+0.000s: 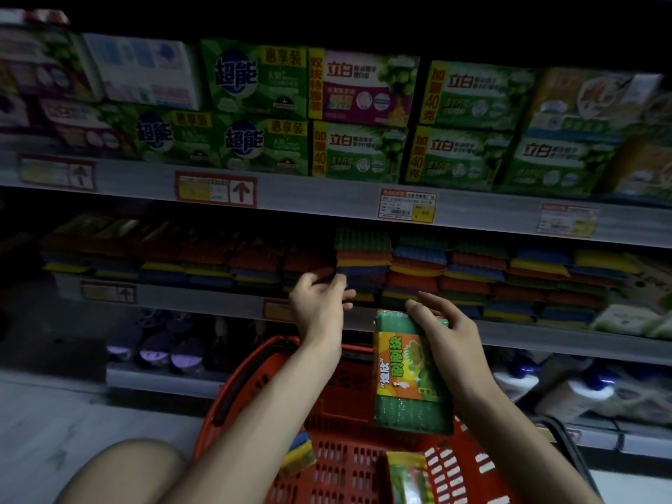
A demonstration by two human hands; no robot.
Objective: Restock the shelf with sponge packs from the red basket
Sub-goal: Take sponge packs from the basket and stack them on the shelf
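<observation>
Basket: a red basket [349, 463] sits nearest, below both forearms; two sponge packs remain inside, one [300, 454] at its left, one [409, 480] at its front.
Right hand: the right hand [447, 336] grips a green sponge pack [411, 376] upright above the basket's far rim.
Left hand: the left hand [320, 303], beyond the basket, has curled fingers touching the shelved stacks; whether it grips anything, I cannot tell.
Shelf: beyond the basket, the sponge shelf [203, 298] holds many stacks [472, 278].
Progress: judged partway; one pack in hand, at least two left.
Room: a low spot beyond the left hand looks open; the upper shelf edge [309, 198] limits height.
</observation>
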